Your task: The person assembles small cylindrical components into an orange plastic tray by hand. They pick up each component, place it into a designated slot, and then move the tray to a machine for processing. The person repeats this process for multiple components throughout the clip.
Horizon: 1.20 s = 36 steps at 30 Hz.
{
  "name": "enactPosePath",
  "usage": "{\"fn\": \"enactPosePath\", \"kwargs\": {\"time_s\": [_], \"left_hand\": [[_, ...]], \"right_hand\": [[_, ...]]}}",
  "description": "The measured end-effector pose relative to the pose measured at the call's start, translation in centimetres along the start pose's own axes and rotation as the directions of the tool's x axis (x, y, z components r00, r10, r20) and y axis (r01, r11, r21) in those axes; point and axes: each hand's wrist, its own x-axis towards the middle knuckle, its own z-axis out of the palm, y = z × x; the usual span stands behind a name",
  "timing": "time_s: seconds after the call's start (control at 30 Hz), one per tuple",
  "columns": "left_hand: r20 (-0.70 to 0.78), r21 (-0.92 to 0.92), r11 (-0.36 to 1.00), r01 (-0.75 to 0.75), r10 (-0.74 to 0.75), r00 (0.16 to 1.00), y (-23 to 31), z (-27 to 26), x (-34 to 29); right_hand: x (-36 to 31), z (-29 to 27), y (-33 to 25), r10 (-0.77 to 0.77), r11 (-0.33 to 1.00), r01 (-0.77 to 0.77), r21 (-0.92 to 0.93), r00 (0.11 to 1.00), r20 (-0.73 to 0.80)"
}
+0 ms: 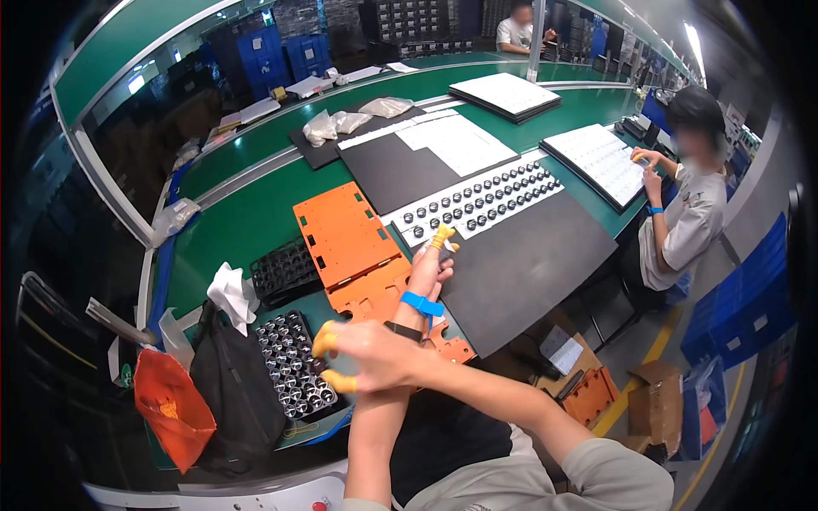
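Observation:
My left hand (436, 262), in yellow finger cots and with a blue wristband, is over the near edge of a white sheet (511, 215) set with rows of small round black parts. Its fingers are curled, and whatever they hold is too small to make out. My right arm crosses over the left one. Above the right edge of a black tray (271, 358) of shiny round parts, my right hand (356, 356) has its cotted thumb and finger apart. Nothing is plainly held between them. An orange fixture plate (345, 230) lies beyond, partly hidden by my left arm.
A dark flat board (528, 264) lies right of my left hand. Another black tray (285, 271) stands beside the orange plate. At the left are an orange bag (170, 409) and a black bag (234, 392). To the right, a co-worker (686, 187) handles a white sheet (596, 162).

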Motion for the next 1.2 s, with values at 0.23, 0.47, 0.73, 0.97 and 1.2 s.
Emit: {"fn": "enactPosePath", "kwargs": {"time_s": [0.23,0.47,0.73,0.97,1.2], "left_hand": [[-0.138,0.130,0.847,-0.516,0.530,0.836,6.9,0.1,-3.1],[-0.199,0.279,0.755,-0.593,0.650,0.733,8.3,3.6,-12.6],[-0.253,0.185,0.753,-0.631,0.657,0.710,2.3,1.7,-21.1],[-0.273,0.078,0.818,-0.570,0.567,0.777,1.2,-0.3,-23.1],[-0.209,0.137,0.764,-0.630,0.644,0.736,1.1,-0.8,-24.3]], "right_hand": [[-0.3,-7.2,1.4,0.000,0.984,0.057,0.166,0.946,-0.323],[-1.9,-8.1,0.0,0.206,0.896,0.081,0.436,0.794,-0.571],[-3.5,-6.3,-1.9,0.132,0.933,0.057,0.354,0.864,-0.485],[-6.0,-5.8,-3.2,0.200,0.954,-0.084,0.287,0.893,-0.403],[-6.9,-4.7,-2.8,0.255,0.937,-0.148,0.316,0.909,-0.328]]}}
